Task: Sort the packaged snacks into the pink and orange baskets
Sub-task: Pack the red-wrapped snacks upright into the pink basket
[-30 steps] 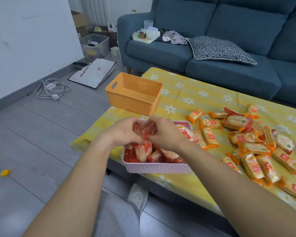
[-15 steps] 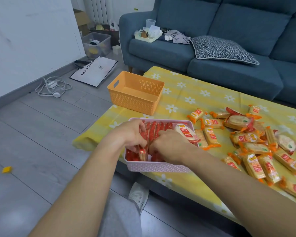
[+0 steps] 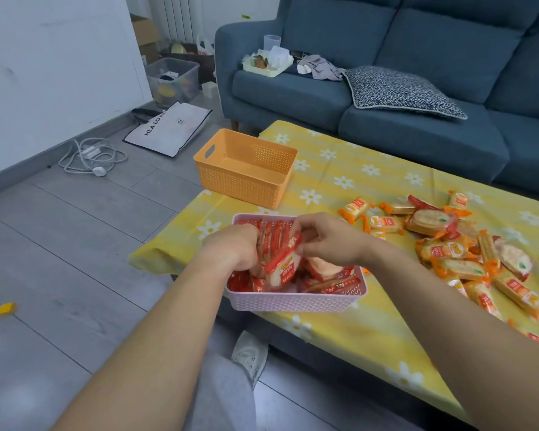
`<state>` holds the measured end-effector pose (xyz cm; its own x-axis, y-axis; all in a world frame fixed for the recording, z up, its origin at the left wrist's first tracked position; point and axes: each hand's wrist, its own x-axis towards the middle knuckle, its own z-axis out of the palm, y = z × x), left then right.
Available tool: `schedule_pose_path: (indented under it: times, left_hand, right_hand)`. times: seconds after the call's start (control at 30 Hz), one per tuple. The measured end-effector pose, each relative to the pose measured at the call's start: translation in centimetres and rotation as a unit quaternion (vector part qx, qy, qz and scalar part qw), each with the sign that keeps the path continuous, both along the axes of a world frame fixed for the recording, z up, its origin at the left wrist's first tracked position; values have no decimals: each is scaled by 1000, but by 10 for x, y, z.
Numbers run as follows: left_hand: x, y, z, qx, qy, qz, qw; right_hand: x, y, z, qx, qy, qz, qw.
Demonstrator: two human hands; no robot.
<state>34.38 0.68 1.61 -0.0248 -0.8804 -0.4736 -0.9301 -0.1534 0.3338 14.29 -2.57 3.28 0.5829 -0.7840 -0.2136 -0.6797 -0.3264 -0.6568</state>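
The person is working over the pink perforated plastic basket (image 3: 296, 298), which is sitting at the near edge of the worktop (image 3: 355, 188) covered in a yellow daisy-print cloth, close enough for both arms to be reaching in. The right hand (image 3: 327, 241) is pinching the top edge of a red-and-white wrapped snack packet (image 3: 282, 262), fingers curled on it. It is tilting the packet upright, seemingly so that it slots in on edge beside the row of red packets (image 3: 273, 234) standing at the basket's far side. The left hand (image 3: 232, 248) is reaching in among those packets, probably bracing them against toppling. Its fingers are hidden behind the hand, so whether they are gripping anything cannot be told. The orange perforated plastic basket (image 3: 246, 169) is standing just beyond, with nothing showing inside. The heap of orange-wrapped snacks (image 3: 455, 253) is lying loose on the worktop to the right, apparently waiting for it.
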Motion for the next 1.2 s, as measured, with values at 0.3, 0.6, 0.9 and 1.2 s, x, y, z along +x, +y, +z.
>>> schedule_pose_path:
  times: [0.3, 0.6, 0.9, 1.2]
  left_hand:
    - [-4, 11, 14, -23, 162, -15, 986]
    - [-27, 3, 15, -17, 11, -16, 1000]
    - [-38, 6, 11, -48, -133, -9, 990]
    - [-27, 1, 8, -202, 149, 43, 967]
  right_hand:
    - [21, 1, -23, -75, 50, -13, 996]
    - [-14, -2, 7, -149, 112, -28, 982]
    - [-9, 8, 5, -255, 356, 74, 896]
    - [-35, -8, 31, -147, 28, -107, 983]
